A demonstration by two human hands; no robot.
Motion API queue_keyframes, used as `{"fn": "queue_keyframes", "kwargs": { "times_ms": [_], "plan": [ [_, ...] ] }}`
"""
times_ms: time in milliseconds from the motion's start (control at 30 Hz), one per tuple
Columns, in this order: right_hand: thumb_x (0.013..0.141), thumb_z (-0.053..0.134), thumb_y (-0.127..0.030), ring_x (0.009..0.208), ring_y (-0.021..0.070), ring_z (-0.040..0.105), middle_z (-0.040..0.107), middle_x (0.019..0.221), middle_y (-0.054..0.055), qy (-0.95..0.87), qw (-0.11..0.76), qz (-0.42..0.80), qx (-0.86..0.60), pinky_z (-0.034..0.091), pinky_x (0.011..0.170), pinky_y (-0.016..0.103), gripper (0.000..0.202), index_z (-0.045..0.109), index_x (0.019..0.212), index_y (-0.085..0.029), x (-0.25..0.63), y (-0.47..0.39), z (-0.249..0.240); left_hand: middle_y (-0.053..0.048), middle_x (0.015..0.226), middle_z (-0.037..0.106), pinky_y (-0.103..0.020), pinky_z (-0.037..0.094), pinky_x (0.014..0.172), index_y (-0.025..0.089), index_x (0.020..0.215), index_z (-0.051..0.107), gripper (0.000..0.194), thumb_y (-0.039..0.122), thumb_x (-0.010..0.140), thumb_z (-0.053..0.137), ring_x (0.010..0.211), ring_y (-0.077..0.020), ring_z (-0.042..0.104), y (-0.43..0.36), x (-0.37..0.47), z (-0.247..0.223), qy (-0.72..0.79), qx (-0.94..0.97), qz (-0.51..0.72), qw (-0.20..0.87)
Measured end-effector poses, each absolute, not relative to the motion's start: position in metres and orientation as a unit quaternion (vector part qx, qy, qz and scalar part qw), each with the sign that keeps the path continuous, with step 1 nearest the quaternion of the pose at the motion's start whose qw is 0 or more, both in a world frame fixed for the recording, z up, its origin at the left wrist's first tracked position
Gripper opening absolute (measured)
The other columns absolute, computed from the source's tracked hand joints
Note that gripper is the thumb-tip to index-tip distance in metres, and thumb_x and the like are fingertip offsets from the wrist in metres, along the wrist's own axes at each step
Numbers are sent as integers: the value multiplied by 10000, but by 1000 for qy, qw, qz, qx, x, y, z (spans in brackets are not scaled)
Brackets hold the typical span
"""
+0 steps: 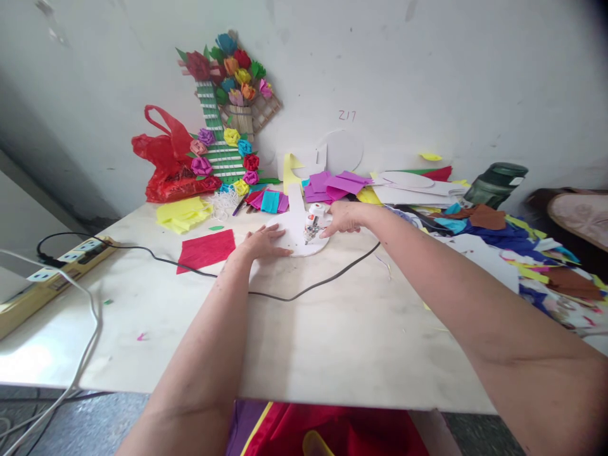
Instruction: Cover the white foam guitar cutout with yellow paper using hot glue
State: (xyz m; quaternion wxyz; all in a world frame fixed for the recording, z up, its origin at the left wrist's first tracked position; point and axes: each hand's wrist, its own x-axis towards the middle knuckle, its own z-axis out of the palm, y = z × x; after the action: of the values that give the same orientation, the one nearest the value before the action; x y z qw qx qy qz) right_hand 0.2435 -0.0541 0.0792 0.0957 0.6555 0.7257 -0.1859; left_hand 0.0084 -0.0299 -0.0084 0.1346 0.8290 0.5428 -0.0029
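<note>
Near the counter's point(332, 329) far edge, the left hand point(264, 244) lies spread flat on the white cutout point(297, 231), pinning it, while the right hand point(346, 218) grips the glue gun point(313, 227), nozzle down, seemingly mid-gluing; next needs steady bead placement.

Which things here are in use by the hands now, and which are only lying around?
In use:
left hand flat on the white foam shape
right hand at the glue gun
black cord

Lying around:
red paper sheet
yellow paper stack
red plastic bag
paper-flower decoration
dark green bottle
</note>
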Motion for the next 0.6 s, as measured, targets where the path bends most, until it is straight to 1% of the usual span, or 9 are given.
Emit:
{"fn": "queue_keyframes", "kwargs": {
  "times_ms": [200,400,467,600],
  "plan": [
    [533,682,-625,548,146,523,560,691,40,728,122,-169,653,397,483,260,751,517,1082,-140,233,-57,87,78,1479,126,-534,126,1046,360,1363,303,909,785,574,453,1347,-320,78,-30,9,-8,542,830,-5,132],
    [586,687,-570,604,165,542,561,688,35,736,193,-126,637,394,529,269,658,537,1053,-132,217,-55,99,83,1480,118,-526,107,1053,367,1362,302,894,789,586,438,1351,-305,71,-29,8,-10,542,831,-7,128],
    [595,686,-561,611,166,541,554,678,29,738,205,-120,632,396,538,272,643,539,1049,-130,214,-54,102,80,1482,107,-533,107,1050,374,1371,275,891,789,597,426,1351,-309,63,-29,8,-11,542,832,-10,122],
    [602,685,-549,613,166,540,554,675,28,738,213,-118,630,397,540,275,626,542,1038,-123,215,-54,102,67,1484,74,-563,79,1040,365,1406,159,923,780,620,406,1352,-314,24,-30,9,-11,540,834,-16,118]
  ]
}}
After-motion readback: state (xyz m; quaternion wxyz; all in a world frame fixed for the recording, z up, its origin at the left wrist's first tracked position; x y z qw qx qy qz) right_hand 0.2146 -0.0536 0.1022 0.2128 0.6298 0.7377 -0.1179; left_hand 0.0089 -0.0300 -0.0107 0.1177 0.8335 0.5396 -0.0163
